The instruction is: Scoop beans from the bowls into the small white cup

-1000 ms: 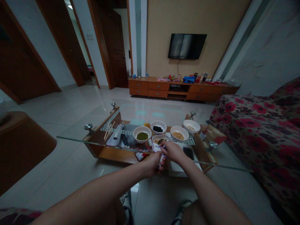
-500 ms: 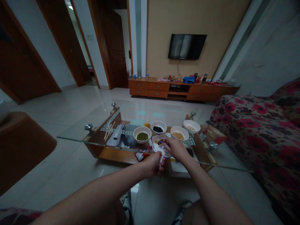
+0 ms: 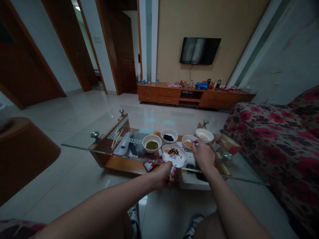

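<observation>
At the near edge of the glass surface point(image 3: 82, 134), I observe the person's left hand point(image 3: 167, 173) with its grip wrapped round the handle point(image 3: 171, 170) of a white dish point(image 3: 178, 162), much of that handle concealed; the dish's long axis runs away from the body, handle nearest. The right hand point(image 3: 204, 155) pinches a thin tool point(image 3: 193, 142), type indistinct, rear end hidden, tip slanting forward-left toward the yellow-bean bowl point(image 3: 186, 138).

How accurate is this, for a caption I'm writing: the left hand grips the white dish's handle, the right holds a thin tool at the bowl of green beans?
One slip: the head view shows the right hand holding the thin tool at the bowl of yellowish beans. The rest is right.
</observation>
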{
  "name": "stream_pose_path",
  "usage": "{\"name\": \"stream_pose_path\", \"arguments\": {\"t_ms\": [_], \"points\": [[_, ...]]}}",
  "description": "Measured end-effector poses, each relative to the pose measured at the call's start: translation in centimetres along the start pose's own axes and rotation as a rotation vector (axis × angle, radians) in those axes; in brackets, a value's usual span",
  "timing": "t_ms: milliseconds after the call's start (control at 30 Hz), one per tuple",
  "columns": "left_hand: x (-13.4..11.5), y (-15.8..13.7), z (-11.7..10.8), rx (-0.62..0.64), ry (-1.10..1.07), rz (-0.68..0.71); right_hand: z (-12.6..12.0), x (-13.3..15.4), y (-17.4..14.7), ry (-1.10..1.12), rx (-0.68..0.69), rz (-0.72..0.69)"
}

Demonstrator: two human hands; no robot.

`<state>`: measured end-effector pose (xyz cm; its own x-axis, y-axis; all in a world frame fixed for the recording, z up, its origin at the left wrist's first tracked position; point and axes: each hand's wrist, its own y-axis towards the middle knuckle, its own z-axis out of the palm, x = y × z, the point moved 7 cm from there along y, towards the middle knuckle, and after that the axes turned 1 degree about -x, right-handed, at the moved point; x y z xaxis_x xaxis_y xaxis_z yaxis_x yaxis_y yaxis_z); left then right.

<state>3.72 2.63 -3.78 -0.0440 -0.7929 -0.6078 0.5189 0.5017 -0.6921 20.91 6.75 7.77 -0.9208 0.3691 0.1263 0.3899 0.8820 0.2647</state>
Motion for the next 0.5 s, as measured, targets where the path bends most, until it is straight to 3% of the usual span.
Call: {"name": "stream_pose_path", "arguments": {"t_ms": [300,500], "points": [[0.0,-0.3,0.1,-0.010,-0.035,-0.028,1.4,1.9,-0.5,0.130,0.111,-0.122],[0.0,-0.3,0.2,-0.004,-0.029,-0.025,3.0,4.4,-1.7,0.209,0.286,-0.394]]}}
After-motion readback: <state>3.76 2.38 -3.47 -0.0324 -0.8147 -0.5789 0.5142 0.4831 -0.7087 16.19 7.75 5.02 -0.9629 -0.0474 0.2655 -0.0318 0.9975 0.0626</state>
